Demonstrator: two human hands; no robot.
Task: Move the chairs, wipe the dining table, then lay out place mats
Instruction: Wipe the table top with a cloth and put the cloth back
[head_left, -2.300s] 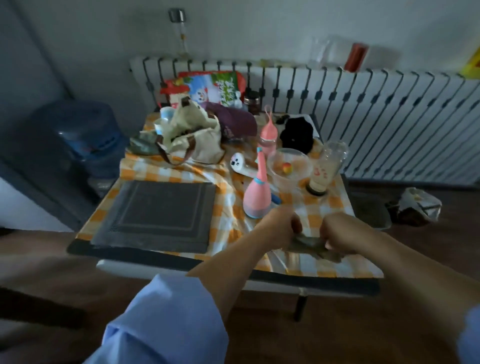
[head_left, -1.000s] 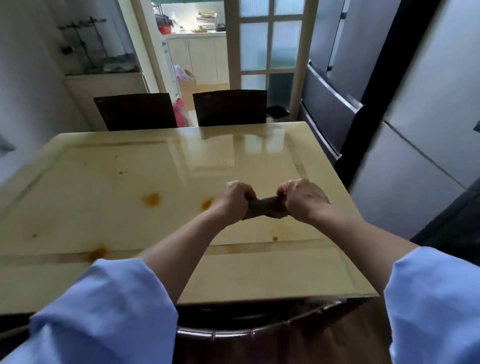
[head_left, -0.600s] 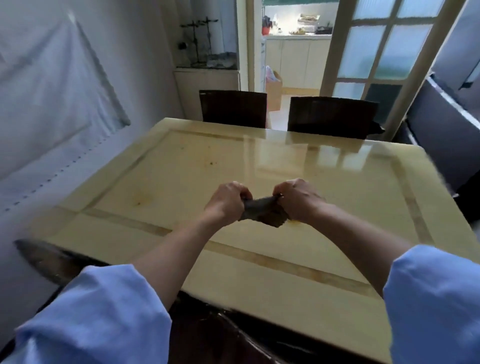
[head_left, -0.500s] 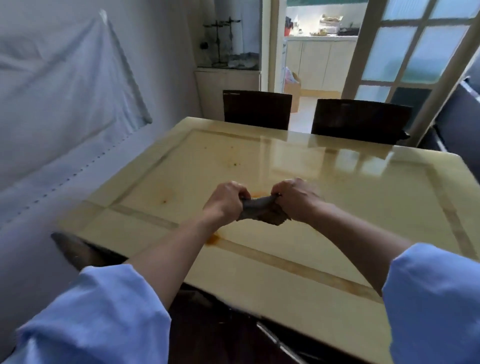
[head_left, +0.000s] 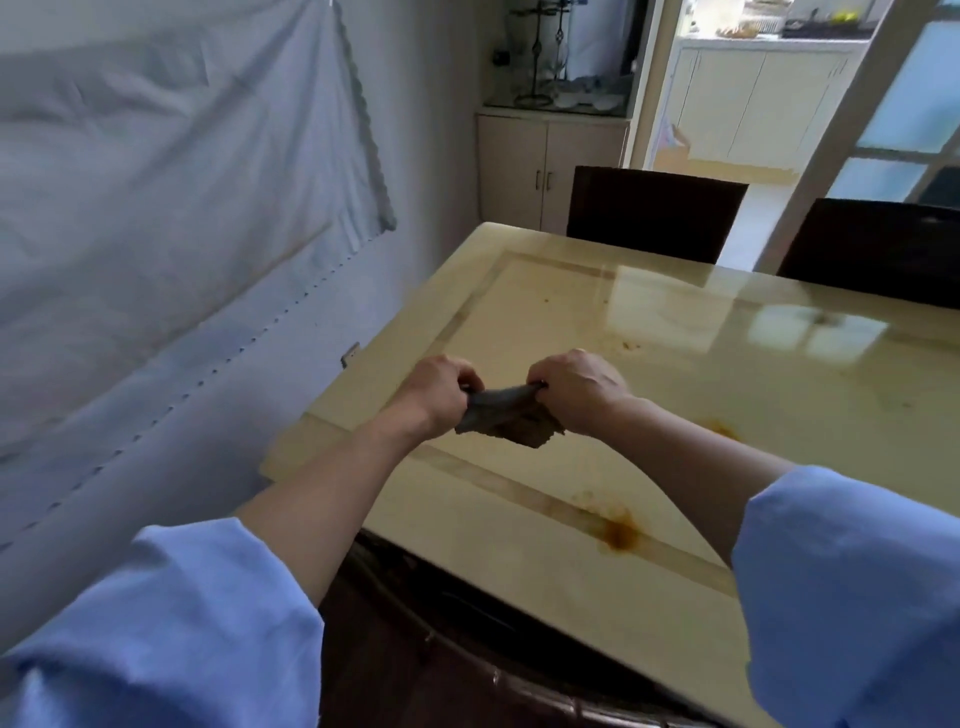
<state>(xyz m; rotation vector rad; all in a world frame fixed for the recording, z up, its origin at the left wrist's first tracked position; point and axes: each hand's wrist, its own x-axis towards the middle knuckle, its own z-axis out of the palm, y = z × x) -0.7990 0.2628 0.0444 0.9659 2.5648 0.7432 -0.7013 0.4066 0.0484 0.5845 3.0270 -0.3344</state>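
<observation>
A glossy cream dining table (head_left: 675, 395) fills the right half of the view, with orange-brown stains (head_left: 618, 532) near its front border strip. Above its near left part I hold a dark grey-brown cloth (head_left: 501, 415) stretched between both hands. My left hand (head_left: 441, 392) grips its left end and my right hand (head_left: 574, 387) grips its right end, fingers curled around it. Two dark chairs (head_left: 654, 213) (head_left: 878, 249) stand at the table's far side. A dark chair back (head_left: 467, 649) shows below the near edge.
A wall hung with a white sheet (head_left: 171, 208) runs close along the table's left side. A beige cabinet (head_left: 524, 161) stands in the far corner. A glass-paned door (head_left: 904, 98) opens to a kitchen behind the chairs.
I have turned from a cluttered checked side table to the dining table, carrying the cloth in both hands. The view then swung left toward the wall; my grip stayed the same.
</observation>
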